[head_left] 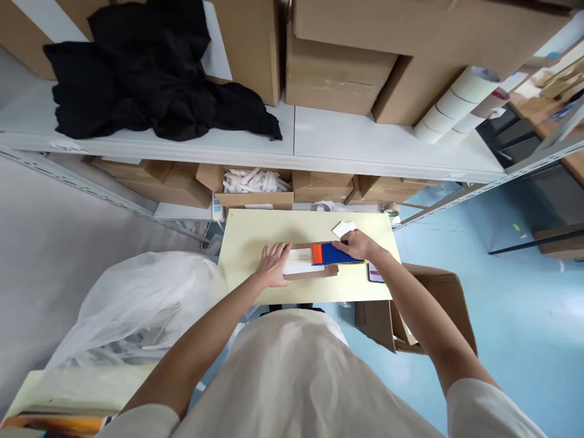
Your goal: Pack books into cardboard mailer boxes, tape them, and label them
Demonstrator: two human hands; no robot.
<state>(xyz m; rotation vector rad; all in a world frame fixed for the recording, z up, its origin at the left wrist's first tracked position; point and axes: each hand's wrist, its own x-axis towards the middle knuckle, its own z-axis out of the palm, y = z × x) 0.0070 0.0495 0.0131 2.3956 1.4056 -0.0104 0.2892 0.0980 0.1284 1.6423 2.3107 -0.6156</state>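
Observation:
A small open cardboard box lies on the pale yellow table, with something white inside it. My left hand rests on the box's left end, fingers bent over its edge. My right hand grips a flat blue package with an orange end and holds it partly inside the box from the right. A small white card lies just behind my right hand. A dark phone sits at the table's right front edge.
A large clear plastic bag stands at my left. An open cardboard carton sits on the blue floor at my right. Metal shelves behind the table hold cartons, a black garment, white rolls and a box of white pieces.

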